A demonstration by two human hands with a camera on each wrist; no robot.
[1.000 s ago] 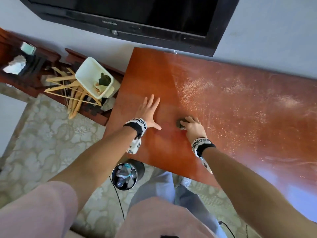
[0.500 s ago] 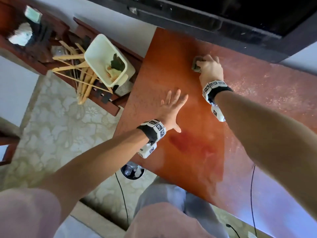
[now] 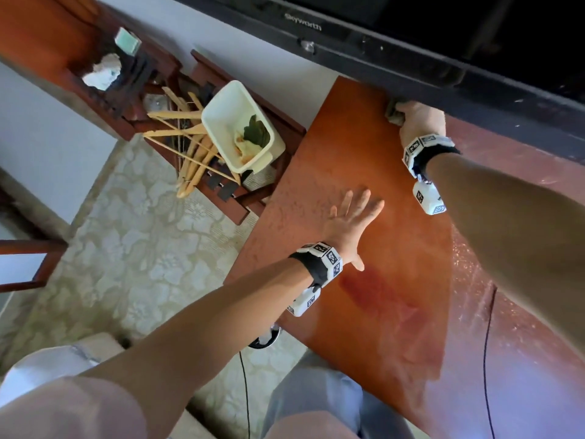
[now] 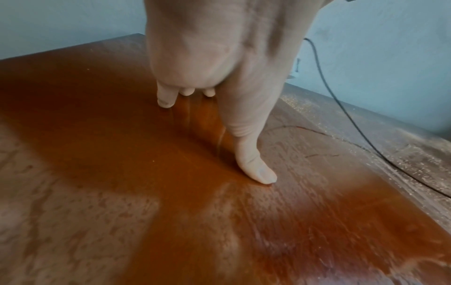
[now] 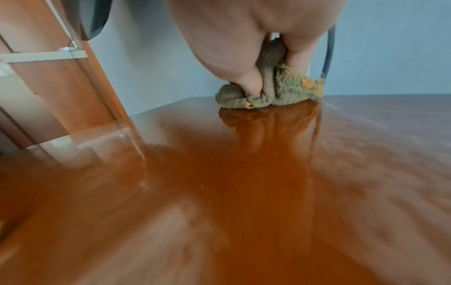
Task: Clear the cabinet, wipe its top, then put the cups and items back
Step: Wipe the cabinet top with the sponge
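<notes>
The right hand [image 3: 419,118] reaches to the cabinet top's [image 3: 364,312] far left corner under the television [image 3: 411,42], its grip bunched round a rag [image 5: 275,92] pressed there. The left hand [image 3: 349,221] lies flat, fingers spread, near the left edge.

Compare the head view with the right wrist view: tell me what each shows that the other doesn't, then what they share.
Only the head view shows the left hand flat on the cabinet top, the white bin, the wooden hangers and the dusty unwiped area. Only the right wrist view shows the cloth in full: crumpled, greenish, pressed to the wood. Both show the right hand gripping that cloth at the back edge by the wall.
</notes>
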